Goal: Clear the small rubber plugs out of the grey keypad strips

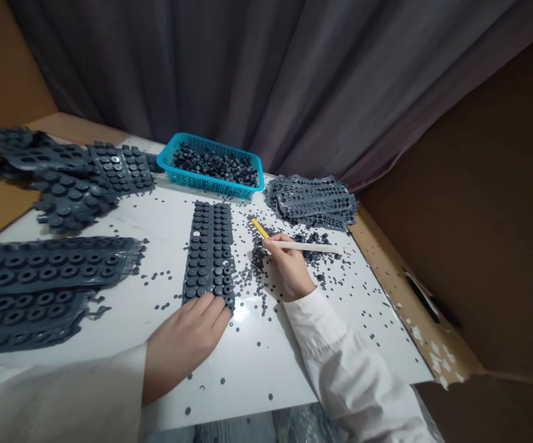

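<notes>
While the left hand (186,344) lies flat on a grey rubber strip (208,252), its grip apart, the strip rests on the white worktop (266,363); the right hand (289,267) clamps its grip on a wooden stick (306,246) above scattered rubber discs (248,283).

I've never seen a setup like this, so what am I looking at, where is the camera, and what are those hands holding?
This is one picture from a camera worn on a person's head, looking forward and down, so the two bare hands are that person's own. The left hand rests on a gray rubber strip covered in rows of round buttons. The right hand holds a thin pale stick with a yellow end, above scattered small dark discs. These lie on a white board. More rubber sheets lie to the left, another pile lies farther off, and a blue plastic basket holds dark loose pieces.
</notes>
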A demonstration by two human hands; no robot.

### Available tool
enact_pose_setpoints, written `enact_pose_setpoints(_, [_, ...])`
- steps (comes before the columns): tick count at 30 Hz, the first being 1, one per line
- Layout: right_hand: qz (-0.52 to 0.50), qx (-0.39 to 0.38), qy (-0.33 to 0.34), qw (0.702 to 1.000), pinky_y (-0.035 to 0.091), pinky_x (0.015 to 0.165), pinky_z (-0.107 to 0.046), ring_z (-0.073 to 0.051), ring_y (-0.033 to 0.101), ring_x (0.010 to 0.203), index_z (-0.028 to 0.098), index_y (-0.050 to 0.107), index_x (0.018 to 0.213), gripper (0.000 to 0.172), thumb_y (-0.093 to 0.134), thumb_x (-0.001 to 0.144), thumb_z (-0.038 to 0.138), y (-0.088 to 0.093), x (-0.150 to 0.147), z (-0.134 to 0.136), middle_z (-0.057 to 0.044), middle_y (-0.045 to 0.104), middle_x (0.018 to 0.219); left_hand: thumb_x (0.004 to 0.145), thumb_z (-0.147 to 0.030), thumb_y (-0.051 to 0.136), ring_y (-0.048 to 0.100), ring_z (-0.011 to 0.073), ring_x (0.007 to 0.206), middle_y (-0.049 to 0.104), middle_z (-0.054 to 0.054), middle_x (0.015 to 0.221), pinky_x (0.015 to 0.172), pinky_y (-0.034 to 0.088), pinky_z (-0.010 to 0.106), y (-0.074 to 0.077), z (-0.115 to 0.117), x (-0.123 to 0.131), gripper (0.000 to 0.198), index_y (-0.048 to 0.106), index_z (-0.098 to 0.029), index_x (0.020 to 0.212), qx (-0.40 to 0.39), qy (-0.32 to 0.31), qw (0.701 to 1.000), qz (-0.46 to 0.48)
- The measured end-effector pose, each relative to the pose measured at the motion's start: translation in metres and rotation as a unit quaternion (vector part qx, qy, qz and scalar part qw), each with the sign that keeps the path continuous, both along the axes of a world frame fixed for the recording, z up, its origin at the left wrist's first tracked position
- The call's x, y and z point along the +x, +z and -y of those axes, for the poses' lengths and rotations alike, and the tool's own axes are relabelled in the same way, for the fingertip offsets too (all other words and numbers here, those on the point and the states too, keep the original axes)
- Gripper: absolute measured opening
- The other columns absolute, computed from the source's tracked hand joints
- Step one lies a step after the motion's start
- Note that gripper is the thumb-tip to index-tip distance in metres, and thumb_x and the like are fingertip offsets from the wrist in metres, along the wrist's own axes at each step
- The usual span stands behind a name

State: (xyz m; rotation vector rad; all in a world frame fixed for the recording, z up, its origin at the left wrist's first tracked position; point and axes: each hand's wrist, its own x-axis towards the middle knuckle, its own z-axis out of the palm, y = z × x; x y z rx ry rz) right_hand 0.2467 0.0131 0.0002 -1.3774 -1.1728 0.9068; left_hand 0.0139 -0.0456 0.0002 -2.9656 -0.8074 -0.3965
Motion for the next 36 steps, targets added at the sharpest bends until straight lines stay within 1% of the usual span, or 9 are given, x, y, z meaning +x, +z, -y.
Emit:
enact_pose_setpoints(9, [-0.012,0.044,0.079,0.996,0.044,0.09,-0.034,-0.019,0.062,0.094,0.02,0.056,0.078,0.017,0.062,0.083,0.035,0.003,0.006,0.005,-0.005,0.07,0.096,0.088,-0.005,0.04,0.044,0.0172,0.066,0.05,0.002,0.07,0.064,0.038,0.032,0.003,0.017,-0.001,0.023,0.051,-0.018,0.073,0.031,-0.105,0.986,0.127])
enact_pose_setpoints(14, [0.049,0.066,0.141,0.987,0.047,0.084,-0.036,-0.019,0.064,0.082,0.022,0.053,0.083,0.015,0.051,0.089,0.036,-0.002,0.013,0.009,-0.002,0.069,0.08,0.085,-0.004,0.043,0.039,0.016,0.062,0.046,0.001,0.066,0.061,0.034,0.03,-0.004,0.025,-0.002,0.021,0.048,-0.018,0.071,-0.004,-0.123,0.984,0.132])
enact_pose_setpoints(17, [0.119,0.09,0.17,0.974,0.047,0.079,-0.036,-0.02,0.06,0.075,0.021,0.058,0.076,0.027,0.045,0.091,0.038,-0.002,0.017,0.008,-0.002,0.064,0.072,0.081,-0.001,0.044,0.039,0.0157,0.062,0.045,0.001,0.065,0.06,0.034,0.03,-0.007,0.026,-0.002,0.021,0.047,-0.018,0.069,-0.017,-0.129,0.98,0.15])
enact_pose_setpoints(21, [0.151,0.148,0.169,0.963,0.043,0.087,-0.039,-0.021,0.059,0.08,0.021,0.06,0.069,0.037,0.038,0.093,0.039,0.001,0.016,0.006,-0.004,0.062,0.076,0.075,-0.002,0.048,0.04,0.0158,0.064,0.048,0.0,0.066,0.061,0.036,0.03,-0.009,0.026,-0.003,0.018,0.047,-0.018,0.069,-0.05,-0.131,0.978,0.157])
enact_pose_setpoints(24, [0.156,0.139,0.141,0.968,0.041,0.089,-0.039,-0.021,0.057,0.084,0.021,0.063,0.074,0.036,0.037,0.093,0.037,0.004,0.013,0.007,-0.004,0.061,0.079,0.073,-0.011,0.054,0.044,0.0163,0.067,0.051,0.001,0.071,0.062,0.037,0.029,-0.004,0.024,-0.003,0.01,0.048,-0.02,0.073,-0.164,-0.11,0.968,0.157])
enact_pose_setpoints(27, [0.106,0.104,0.117,0.982,0.046,0.078,-0.035,-0.02,0.056,0.077,0.02,0.065,0.075,0.028,0.046,0.088,0.038,0.008,0.008,0.011,-0.003,0.061,0.076,0.077,-0.015,0.053,0.051,0.0161,0.074,0.057,0.002,0.079,0.065,0.043,0.027,0.005,0.02,-0.002,0.008,0.053,-0.02,0.084,-0.296,-0.054,0.937,0.179])
enact_pose_setpoints(29, [0.065,0.076,0.128,0.987,0.046,0.064,-0.03,-0.017,0.053,0.067,0.02,0.065,0.077,0.022,0.055,0.084,0.039,0.01,0.003,0.015,-0.002,0.059,0.071,0.082,-0.017,0.049,0.055,0.0183,0.086,0.061,0.005,0.094,0.075,0.046,0.029,0.008,0.016,0.0,0.024,0.056,-0.02,0.105,-0.286,-0.012,0.938,0.194])
enact_pose_setpoints(32, [0.028,0.055,0.183,0.981,0.041,0.052,-0.025,-0.012,0.048,0.056,0.02,0.064,0.08,0.018,0.061,0.082,0.038,0.014,-0.007,0.024,0.001,0.055,0.065,0.084,-0.021,0.048,0.05,0.0248,0.108,0.056,0.01,0.12,0.091,0.042,0.038,0.005,0.011,0.002,0.056,0.036,-0.02,0.139,-0.205,0.051,0.96,0.182])
enact_pose_setpoints(36, [0.039,0.062,0.232,0.97,0.042,0.051,-0.024,-0.011,0.049,0.053,0.02,0.062,0.078,0.02,0.061,0.084,0.039,0.016,-0.017,0.033,0.001,0.055,0.064,0.085,-0.027,0.048,0.043,0.0292,0.116,0.048,0.009,0.129,0.094,0.038,0.044,-0.005,0.008,0.004,0.064,0.028,-0.027,0.146,-0.159,0.092,0.973,0.139])
